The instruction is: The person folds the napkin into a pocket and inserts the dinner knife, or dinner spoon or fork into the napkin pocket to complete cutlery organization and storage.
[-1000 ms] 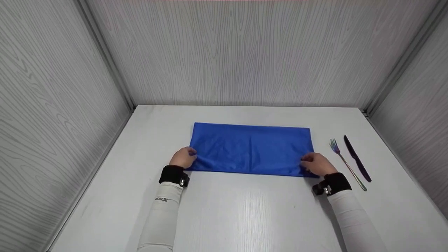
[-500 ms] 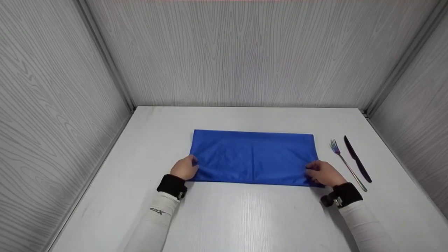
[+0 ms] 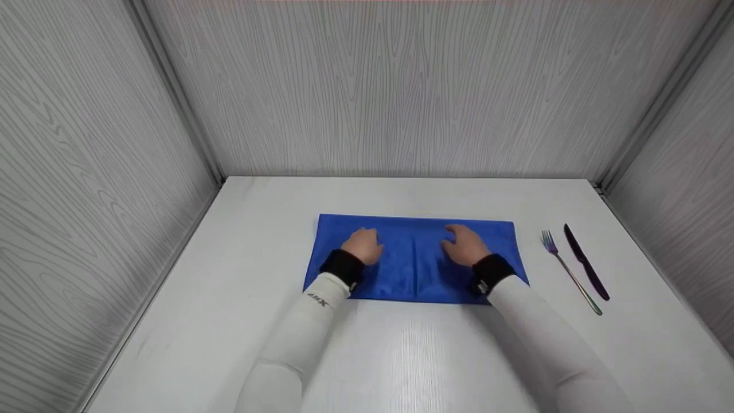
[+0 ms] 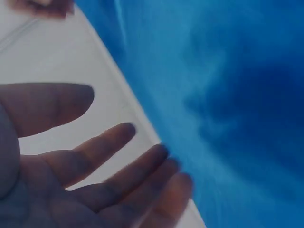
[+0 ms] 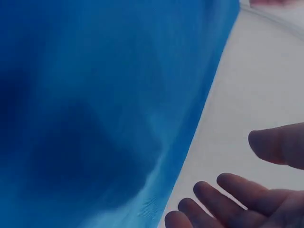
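A folded blue cloth [image 3: 399, 275] lies flat on the white table, with a crease down its middle. Above its left half is my left hand [image 3: 363, 246], and my right hand [image 3: 465, 245] is over the right half. Neither holds anything. In the left wrist view the fingers [image 4: 137, 175] are spread loosely with the thumb apart. The right wrist view likewise shows loosely extended fingers [image 5: 228, 204] and a separate thumb. Shadows of the hands fall on the cloth.
To the right of the cloth, a fork [image 3: 550, 245] and a dark knife [image 3: 586, 264] lie side by side on the table [image 3: 401, 355]. Grey wood-grain panels [image 3: 395, 86] stand along the back and both sides.
The cloth has shifted a little toward me. Both hands have let go of its near corners and moved inward and forward over it. Fork and knife have stayed put.
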Available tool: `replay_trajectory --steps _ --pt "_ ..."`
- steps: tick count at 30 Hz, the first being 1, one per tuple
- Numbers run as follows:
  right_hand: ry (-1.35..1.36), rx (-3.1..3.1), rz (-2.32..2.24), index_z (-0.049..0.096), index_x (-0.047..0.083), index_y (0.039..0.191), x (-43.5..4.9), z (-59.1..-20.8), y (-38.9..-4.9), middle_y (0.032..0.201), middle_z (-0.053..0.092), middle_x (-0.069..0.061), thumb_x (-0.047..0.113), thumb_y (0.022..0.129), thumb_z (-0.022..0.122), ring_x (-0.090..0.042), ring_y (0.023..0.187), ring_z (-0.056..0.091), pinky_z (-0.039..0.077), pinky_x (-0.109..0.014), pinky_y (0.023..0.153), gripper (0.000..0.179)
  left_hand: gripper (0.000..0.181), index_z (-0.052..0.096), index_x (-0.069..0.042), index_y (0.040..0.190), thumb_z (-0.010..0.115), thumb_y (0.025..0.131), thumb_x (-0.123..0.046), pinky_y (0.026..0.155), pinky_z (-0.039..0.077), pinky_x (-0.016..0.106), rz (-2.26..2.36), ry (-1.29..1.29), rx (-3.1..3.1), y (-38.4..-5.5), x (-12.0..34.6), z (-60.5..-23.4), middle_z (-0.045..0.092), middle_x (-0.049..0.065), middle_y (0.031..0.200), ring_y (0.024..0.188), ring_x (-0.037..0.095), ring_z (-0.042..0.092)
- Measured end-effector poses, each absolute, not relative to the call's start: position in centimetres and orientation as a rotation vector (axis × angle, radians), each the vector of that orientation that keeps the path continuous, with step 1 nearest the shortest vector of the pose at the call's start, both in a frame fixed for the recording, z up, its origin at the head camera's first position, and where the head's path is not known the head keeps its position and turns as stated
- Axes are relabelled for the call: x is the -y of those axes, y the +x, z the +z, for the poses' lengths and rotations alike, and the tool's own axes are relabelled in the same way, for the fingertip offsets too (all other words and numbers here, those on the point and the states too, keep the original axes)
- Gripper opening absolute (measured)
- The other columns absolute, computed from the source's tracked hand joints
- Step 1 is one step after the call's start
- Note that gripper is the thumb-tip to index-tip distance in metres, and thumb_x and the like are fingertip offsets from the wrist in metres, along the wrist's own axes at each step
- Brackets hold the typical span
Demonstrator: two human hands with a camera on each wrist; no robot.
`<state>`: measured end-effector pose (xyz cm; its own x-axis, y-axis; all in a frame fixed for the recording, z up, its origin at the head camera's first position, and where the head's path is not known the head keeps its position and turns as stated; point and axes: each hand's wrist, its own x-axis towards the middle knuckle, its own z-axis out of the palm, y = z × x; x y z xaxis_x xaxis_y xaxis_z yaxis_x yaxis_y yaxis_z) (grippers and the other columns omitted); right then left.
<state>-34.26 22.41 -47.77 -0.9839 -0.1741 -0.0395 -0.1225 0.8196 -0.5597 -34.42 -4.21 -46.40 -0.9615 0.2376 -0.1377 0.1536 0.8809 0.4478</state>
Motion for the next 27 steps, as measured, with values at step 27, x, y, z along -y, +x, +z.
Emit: replay_trajectory --steps 27 --pt "-0.28 -2.816 -0.506 0.032 -0.005 0.162 -18.3 -49.3 -39.1 0.171 0.02 -0.031 0.023 0.111 0.048 -0.05 0.159 0.017 0.018 -0.058 0.129 0.06 0.059 0.039 -0.016 0.164 0.053 0.111 -0.037 0.126 0.03 0.054 0.399 0.254 -2.822 -40.7 2.0 -49.3 0.027 0.012 0.174 0.161 0.031 0.025"
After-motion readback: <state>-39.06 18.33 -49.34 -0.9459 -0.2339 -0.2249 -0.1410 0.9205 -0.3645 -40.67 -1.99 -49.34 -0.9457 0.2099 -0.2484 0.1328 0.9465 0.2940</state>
